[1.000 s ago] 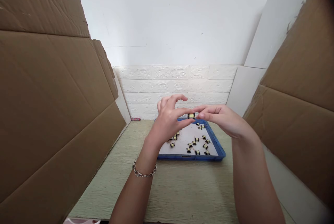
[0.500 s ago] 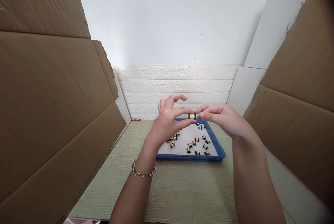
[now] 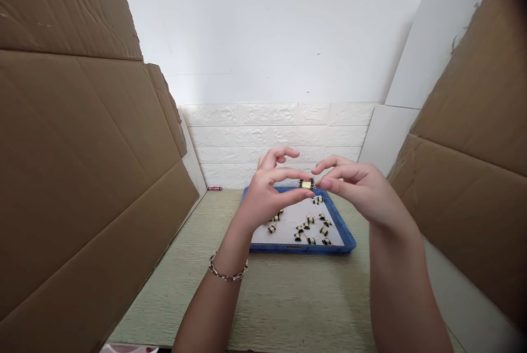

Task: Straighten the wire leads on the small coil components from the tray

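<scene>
The small coil [image 3: 306, 184], pale yellow around the middle with dark ends, is up in the air, seen over the far side of the blue tray [image 3: 302, 250]. The left hand [image 3: 265, 191] has its grip closed around it, index finger along the top and thumb underneath, so the pinch crosses the coil's short way. The right hand [image 3: 364, 185] is at the coil's right end, thumb and fingertips bunched close there; I cannot tell whether that grip pinches one of the thin wires or merely brushes it. The long axis runs left to right, close to level, one dark end facing each hand, with fine pins or wires sticking out at the ends. It should be light and its body stiff, not likely to slip from dry fingertips, though the thin wires look easy to bend. The best hold is probably on the dark ends or across the wrapped middle, clear of the wires. Similar coils [image 3: 324, 230] lie at mixed angles on the white sheet [image 3: 288, 236] inside the tray, which rests on the pale green surface [image 3: 308, 303].
</scene>
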A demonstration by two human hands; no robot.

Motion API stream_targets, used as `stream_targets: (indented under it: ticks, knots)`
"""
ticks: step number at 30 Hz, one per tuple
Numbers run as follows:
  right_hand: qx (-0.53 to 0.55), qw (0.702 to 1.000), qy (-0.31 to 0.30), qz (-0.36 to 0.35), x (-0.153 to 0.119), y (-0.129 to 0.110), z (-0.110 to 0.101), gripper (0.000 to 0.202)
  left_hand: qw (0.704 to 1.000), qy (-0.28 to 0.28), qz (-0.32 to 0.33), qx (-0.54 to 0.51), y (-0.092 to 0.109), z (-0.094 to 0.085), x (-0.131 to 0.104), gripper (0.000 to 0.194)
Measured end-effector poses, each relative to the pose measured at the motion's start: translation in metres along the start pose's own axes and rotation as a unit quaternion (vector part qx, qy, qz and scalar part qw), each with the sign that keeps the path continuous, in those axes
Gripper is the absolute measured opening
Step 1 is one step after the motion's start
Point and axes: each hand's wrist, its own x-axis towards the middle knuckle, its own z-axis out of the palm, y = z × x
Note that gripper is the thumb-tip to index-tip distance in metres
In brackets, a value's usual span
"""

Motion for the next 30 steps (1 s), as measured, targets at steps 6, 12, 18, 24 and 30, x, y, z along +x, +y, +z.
stream_targets:
  ticks: [6, 12, 18, 24, 30]
  knots:
    - [-0.046, 0.994, 0.063, -0.075, -0.006, -0.006, 0.003, 0.012, 0.989, -0.004, -0.015, -0.147, -0.002, 0.004, 0.000, 0.021]
    - [-0.033, 0.990, 0.088, -0.105, -0.009, -0.008, 0.005, 0.010, 0.944, -0.039, -0.099, -0.312, -0.001, 0.012, -0.001, 0.016]
    - [-0.021, 0.989, 0.110, -0.096, -0.011, -0.011, 0.006, 0.013, 0.898, -0.060, -0.154, -0.408, 0.002, 0.019, 0.000, 0.015]
    - [-0.060, 0.985, 0.147, -0.073, -0.014, -0.018, 0.006, 0.017, 0.883, -0.068, -0.174, -0.431, 0.003, 0.020, 0.001, 0.015]
    - [-0.146, 0.968, 0.181, -0.094, -0.022, -0.024, 0.004, 0.017, 0.905, -0.068, -0.183, -0.378, 0.003, 0.017, 0.002, 0.016]
